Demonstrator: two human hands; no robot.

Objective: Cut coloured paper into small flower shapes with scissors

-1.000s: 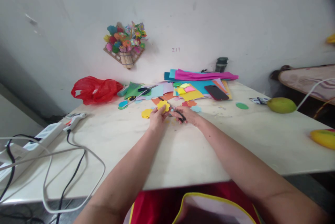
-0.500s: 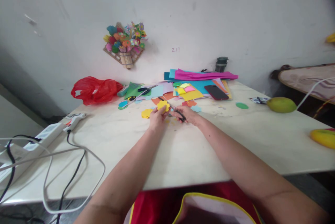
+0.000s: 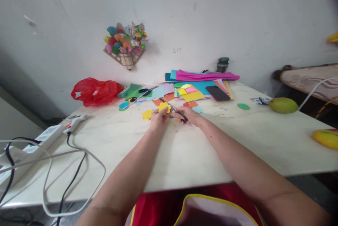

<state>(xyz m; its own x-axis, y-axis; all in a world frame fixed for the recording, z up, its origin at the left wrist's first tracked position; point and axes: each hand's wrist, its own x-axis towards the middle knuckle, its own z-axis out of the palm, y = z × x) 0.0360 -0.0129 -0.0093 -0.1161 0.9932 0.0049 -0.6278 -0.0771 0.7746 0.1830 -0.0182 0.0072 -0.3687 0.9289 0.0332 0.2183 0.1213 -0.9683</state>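
A yellow paper flower (image 3: 164, 107) is pinched between the fingers of my left hand (image 3: 157, 120). My right hand (image 3: 190, 116) is closed round the dark handles of a pair of scissors (image 3: 181, 114), whose blades point up and left beside the flower's right edge. Whether the blades touch the paper I cannot tell. More yellow cut paper (image 3: 147, 114) lies on the table just left of my left hand. Tiny yellow scraps (image 3: 172, 123) are scattered below the hands. Orange-red cutouts (image 3: 190, 104) and a light blue cutout (image 3: 197, 109) lie behind my right hand.
Coloured sheets (image 3: 158, 92), a second pair of scissors (image 3: 144, 91) and a phone (image 3: 218, 93) lie toward the wall. On the left are a red plastic bag (image 3: 96, 91) and a power strip (image 3: 50, 134) with loose cables. A green mango (image 3: 283, 105) sits at the right.
The whole view has shifted very slightly. Both hands keep their hold on the flower and the scissors, with almost no other visible movement.
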